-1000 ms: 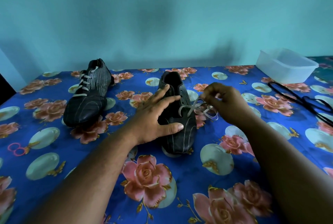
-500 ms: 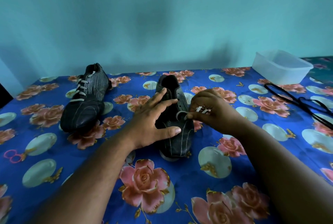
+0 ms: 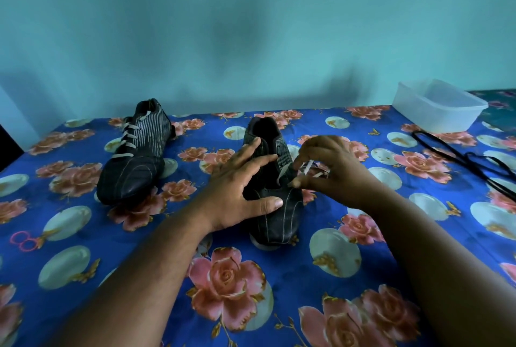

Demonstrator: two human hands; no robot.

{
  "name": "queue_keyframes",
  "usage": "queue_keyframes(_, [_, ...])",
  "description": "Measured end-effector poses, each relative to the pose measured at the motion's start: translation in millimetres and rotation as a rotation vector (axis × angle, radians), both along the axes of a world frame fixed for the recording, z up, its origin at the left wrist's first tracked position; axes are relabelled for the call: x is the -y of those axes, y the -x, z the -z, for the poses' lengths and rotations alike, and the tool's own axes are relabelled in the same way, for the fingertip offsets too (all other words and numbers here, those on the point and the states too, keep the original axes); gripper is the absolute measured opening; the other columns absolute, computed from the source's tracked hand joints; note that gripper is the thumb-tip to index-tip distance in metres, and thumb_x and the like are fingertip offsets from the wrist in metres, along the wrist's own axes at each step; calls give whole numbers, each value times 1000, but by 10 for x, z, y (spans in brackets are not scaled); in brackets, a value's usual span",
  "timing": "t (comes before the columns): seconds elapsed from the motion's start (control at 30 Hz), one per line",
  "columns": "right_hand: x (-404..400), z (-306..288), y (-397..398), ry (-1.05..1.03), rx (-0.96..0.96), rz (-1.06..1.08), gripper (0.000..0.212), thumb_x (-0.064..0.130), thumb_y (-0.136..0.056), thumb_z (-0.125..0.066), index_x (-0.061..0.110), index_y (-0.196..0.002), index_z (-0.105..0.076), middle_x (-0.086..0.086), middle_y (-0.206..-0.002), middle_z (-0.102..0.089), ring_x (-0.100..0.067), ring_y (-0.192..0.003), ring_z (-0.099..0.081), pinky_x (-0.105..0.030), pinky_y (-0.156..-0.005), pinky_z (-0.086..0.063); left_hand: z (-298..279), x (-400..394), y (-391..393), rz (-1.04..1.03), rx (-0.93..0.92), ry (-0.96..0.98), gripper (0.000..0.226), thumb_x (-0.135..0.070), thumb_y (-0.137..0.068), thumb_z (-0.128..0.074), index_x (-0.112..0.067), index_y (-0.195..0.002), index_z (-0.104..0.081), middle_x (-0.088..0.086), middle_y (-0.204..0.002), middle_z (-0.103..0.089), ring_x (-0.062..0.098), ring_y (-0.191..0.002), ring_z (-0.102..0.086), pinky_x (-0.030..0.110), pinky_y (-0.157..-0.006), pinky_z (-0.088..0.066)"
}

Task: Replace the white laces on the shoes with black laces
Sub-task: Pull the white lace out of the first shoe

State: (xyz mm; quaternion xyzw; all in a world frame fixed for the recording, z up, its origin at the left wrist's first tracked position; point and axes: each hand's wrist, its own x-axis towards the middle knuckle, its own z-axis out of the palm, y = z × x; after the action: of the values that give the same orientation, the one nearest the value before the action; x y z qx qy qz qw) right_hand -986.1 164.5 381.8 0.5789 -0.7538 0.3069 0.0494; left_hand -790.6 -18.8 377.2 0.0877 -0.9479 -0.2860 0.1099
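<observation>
Risk: white lace (image 3: pixel 282 174) could snag in last eyelets, yank near shoe (image 3: pixel 275 201) sideways if steadying hand slips. Left hand (image 3: pixel 240 190) flat, fingers spread, pressing shoe down. Right hand (image 3: pixel 332 170) curled, pinching lace bundle right of tongue. Far-left shoe (image 3: pixel 136 156) fully white-laced. Black laces (image 3: pixel 458 156) far right, beside plastic tub (image 3: pixel 438 107).

Two shoes stand on the cloth (image 3: pixel 156 237): one shoe (image 3: pixel 136 156) back left, the other shoe (image 3: pixel 276 207) at centre. A tub (image 3: pixel 438 107) sits back right, laces (image 3: pixel 458 156) before it.
</observation>
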Motion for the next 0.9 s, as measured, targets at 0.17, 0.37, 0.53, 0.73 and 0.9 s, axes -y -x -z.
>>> queue_keyframes(0.17, [29, -6, 25, 112, 34, -106, 14, 48, -90, -71, 36, -86, -65, 17, -94, -62, -11, -99, -55, -33, -92, -41, -4, -6, -5, -2, 4, 4, 92, -87, -70, -52, -54, -152, -28, -30, -166, 9, 2, -155, 5, 63, -123, -9])
queue_keyframes(0.37, [-101, -72, 216, 261, 268, 532, 21, 39, -96, -66, 22, -84, -63, 9, -88, -58, -17, -93, -56, -38, -75, -43, 4, -1, 0, -2, -11, -13, 91, -86, -70, -55, -55, -151, -29, -30, -166, 8, 1, -155, 6, 63, -122, -8])
queue_keyframes(0.53, [-39, -20, 98, 92, 77, 318, 32, 59, -92, -60, 36, -114, -63, 4, -127, -55, -24, -124, -44, -46, -102, -36, 2, 0, 2, 0, -6, -4, 91, -86, -70, -54, -55, -152, -29, -30, -165, 9, 1, -154, 6, 64, -122, -8])
queue_keyframes(0.73, [35, 31, 4, 70, -13, -164, 24, 54, -92, -63, 31, -91, -69, 12, -100, -64, -21, -103, -57, -47, -92, -44, 7, -1, 2, -1, 0, -1, 91, -87, -70, -53, -57, -151, -27, -31, -165, 9, 2, -154, 4, 64, -122, -9])
queue_keyframes(0.9, [-26, 6, 106, 148, 186, -7, 27, 51, -97, -58, 26, -90, -64, 5, -96, -64, -18, -98, -57, -43, -88, -47, 1, -3, -5, -3, 4, -9, 91, -86, -69, -54, -56, -151, -28, -31, -165, 9, 1, -154, 3, 64, -122, -10])
